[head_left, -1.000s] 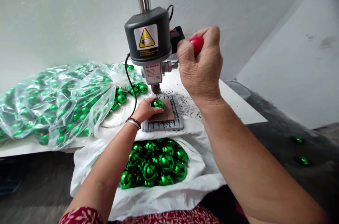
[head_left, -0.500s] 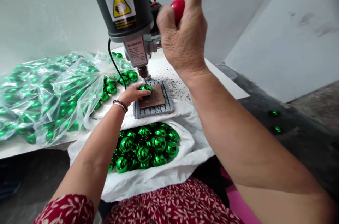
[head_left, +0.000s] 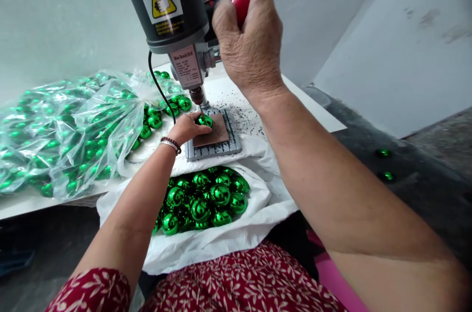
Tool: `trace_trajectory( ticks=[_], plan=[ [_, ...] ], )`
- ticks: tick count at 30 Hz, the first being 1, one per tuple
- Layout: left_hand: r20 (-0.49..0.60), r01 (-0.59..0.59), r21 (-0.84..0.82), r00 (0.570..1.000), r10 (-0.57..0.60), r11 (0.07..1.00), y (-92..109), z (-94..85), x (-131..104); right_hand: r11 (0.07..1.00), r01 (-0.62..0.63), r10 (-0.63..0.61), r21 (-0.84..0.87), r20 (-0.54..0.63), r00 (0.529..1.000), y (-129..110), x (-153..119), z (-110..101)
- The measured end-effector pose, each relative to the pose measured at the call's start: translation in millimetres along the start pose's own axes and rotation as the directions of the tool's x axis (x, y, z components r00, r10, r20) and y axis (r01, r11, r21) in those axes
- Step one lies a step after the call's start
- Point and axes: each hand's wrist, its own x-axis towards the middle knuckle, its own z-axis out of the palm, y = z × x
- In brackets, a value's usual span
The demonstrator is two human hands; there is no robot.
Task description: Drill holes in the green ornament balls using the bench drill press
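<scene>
My left hand (head_left: 187, 128) grips a shiny green ball (head_left: 205, 121) on a brown pad (head_left: 217, 133), right under the chuck (head_left: 196, 96) of a small bench drill (head_left: 173, 7). The thin bit reaches down to the ball's top; whether it has gone in I cannot tell. Up at the right, my right hand (head_left: 254, 36) is closed around the red knob (head_left: 241, 7) of the drill's lever. Beneath the pad lies the grey slotted drill base (head_left: 214, 152), scattered with dark shavings.
An open white cloth bag (head_left: 258, 199) full of green balls sits at the table's front. To the left, a clear plastic bag (head_left: 92, 120) of green balls covers much of the white table (head_left: 313, 105). Two green balls (head_left: 385, 153) lie on the dark floor at right.
The view has shifted slightly, and the drill and both hands appear a little further left or higher. Both hands keep their grip on the ball and the knob.
</scene>
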Motion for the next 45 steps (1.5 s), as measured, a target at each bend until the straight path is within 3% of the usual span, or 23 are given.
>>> trace_trajectory(
  ticks=[5, 11, 17, 23, 31, 45],
  plan=[
    [0.047, 0.034, -0.127, 0.998, -0.028, 0.991, 3.6, 7.2, -2.8, 0.993, 0.006, 0.001, 0.118, -0.061, 0.998, 0.3, -0.5, 0.3],
    [0.05, 0.055, -0.32, 0.998, -0.041, 0.946, -3.8, 16.7, -2.3, 0.995, 0.056, -0.047, 0.078, -0.12, 0.992, 5.3, -3.9, -0.9],
    [0.035, 0.035, -0.342, 0.999, -0.024, 0.939, -11.7, 22.4, -0.5, 0.985, 0.174, -0.171, 0.004, -0.16, 0.972, 22.5, -17.0, -2.2],
    [0.037, 0.018, -0.351, 0.999, -0.005, 0.936, -14.4, 23.3, -0.3, 0.972, 0.234, -0.235, -0.019, -0.122, 0.964, 38.7, -23.6, -1.4],
    [0.017, -0.002, -0.331, 1.0, 0.008, 0.944, -13.8, 24.2, -3.9, 0.96, 0.263, -0.279, -0.095, -0.276, 0.92, 40.8, -38.5, 4.2],
    [-0.009, 0.023, -0.309, 1.0, -0.027, 0.951, -14.1, 26.4, -5.7, 0.974, 0.225, -0.217, -0.021, -0.369, 0.904, 53.7, -60.6, 20.8]
  ],
)
